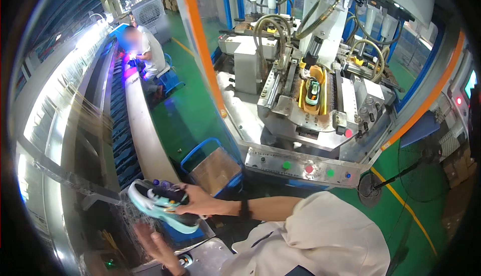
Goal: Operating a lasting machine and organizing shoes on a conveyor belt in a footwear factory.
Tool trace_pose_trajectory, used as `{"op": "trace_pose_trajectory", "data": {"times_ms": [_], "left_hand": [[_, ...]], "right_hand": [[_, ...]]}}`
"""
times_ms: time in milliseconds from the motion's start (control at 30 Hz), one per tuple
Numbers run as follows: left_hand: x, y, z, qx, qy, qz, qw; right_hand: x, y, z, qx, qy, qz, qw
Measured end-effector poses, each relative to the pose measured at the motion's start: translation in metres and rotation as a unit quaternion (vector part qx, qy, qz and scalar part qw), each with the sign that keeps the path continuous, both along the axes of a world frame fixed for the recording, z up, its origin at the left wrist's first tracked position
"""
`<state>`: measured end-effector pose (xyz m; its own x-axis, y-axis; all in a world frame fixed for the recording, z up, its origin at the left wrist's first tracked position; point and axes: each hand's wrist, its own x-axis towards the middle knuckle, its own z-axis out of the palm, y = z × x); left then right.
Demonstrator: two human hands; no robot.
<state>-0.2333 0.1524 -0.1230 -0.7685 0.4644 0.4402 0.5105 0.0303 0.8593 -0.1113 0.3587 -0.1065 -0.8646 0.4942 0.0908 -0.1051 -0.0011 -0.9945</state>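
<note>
Being gripped by the right hand [200,202]: one teal-and-black shoe [159,203], at its nine o'clock, held by the upper, seemingly so the sole is left uncovered. The left hand [157,247], blurred, is held spread, empty, at six o'clock from the shoe.

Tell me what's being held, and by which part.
The right hand grips a mint-and-white shoe by its upper, at the end nearer the wrist; the blurred left hand appears empty.

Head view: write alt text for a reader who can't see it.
A person's right hand holds a mint, white and black sneaker beside a conveyor, the left hand open nearby. Ahead, another shoe sits in a machine; a co-worker sits along the conveyor.
</note>
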Motion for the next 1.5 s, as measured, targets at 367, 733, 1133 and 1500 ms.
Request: {"op": "trace_pose_trajectory", "data": {"times_ms": [367,733,1133,1500], "left_hand": [[0.233,0.261,0.026,-0.055,-0.272,-0.504,0.818],[0.388,0.624,-0.090,-0.189,-0.165,-0.494,0.833],[0.453,0.703,-0.133,-0.311,-0.115,-0.397,0.856],[0.240,0.445,0.014,-0.343,-0.365,-0.518,0.693]], "right_hand": [[0.282,0.128,-0.008,-0.074,0.069,-0.396,0.913],[0.505,0.206,-0.008,0.063,0.022,-0.726,0.685],[0.573,0.268,-0.005,0.127,-0.138,-0.790,0.583],[0.454,0.528,-0.037,0.017,-0.489,-0.523,0.698]]}}
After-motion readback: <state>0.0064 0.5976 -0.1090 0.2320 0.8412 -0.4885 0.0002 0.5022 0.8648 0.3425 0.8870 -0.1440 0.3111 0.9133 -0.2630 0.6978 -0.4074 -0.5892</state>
